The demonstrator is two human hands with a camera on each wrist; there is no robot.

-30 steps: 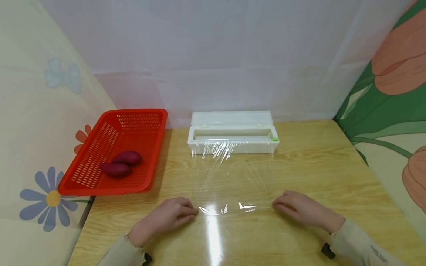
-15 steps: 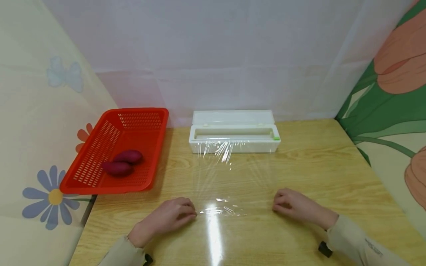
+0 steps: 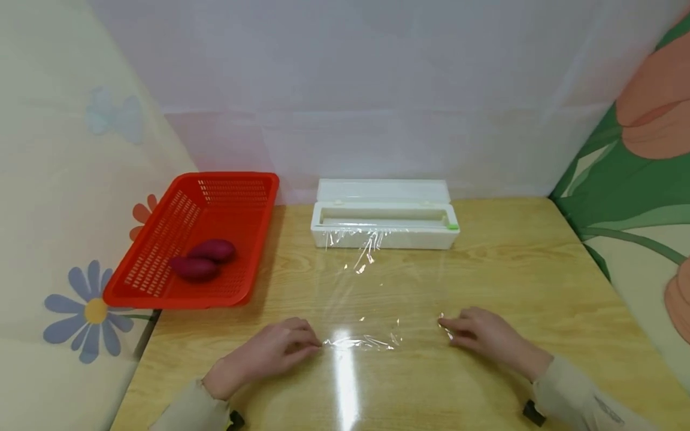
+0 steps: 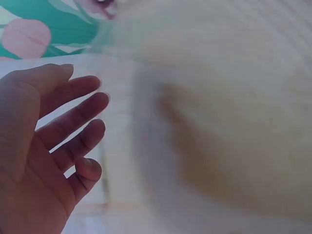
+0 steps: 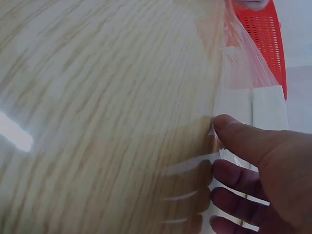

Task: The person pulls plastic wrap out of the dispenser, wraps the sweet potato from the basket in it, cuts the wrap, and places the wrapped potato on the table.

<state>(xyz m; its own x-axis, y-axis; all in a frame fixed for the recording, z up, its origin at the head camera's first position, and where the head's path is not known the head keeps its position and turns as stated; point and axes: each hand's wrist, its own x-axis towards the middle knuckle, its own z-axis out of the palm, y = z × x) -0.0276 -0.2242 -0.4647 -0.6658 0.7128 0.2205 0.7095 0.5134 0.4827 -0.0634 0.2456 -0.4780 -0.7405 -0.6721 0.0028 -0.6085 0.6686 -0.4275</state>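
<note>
A sheet of clear plastic wrap (image 3: 366, 299) stretches from the front of a long white wrap dispenser (image 3: 385, 239) toward me, its lid raised at the back. My left hand (image 3: 277, 350) pinches the near left corner of the wrap between thumb and forefinger. At the near right corner, my right hand (image 3: 487, 335) has its thumb and forefinger apart, with wrap glinting at their tips. The right wrist view shows the thumb (image 5: 239, 136) at the wrap's edge, separate from the bent fingers. Transparency hides the exact contact there.
Left of the dispenser stands a red plastic basket (image 3: 259, 239) with two purple sweet potatoes (image 3: 195, 269) in it. A wooden table (image 3: 517, 257) lies beneath, backed by a white cloth (image 3: 377, 90). Patterned cloths hang at both sides.
My right thumb and forefinger have spread apart at the wrap's corner. The left hand stays nearly in place. The near edge of the wrap looks more crumpled, and the view has shifted slightly.
</note>
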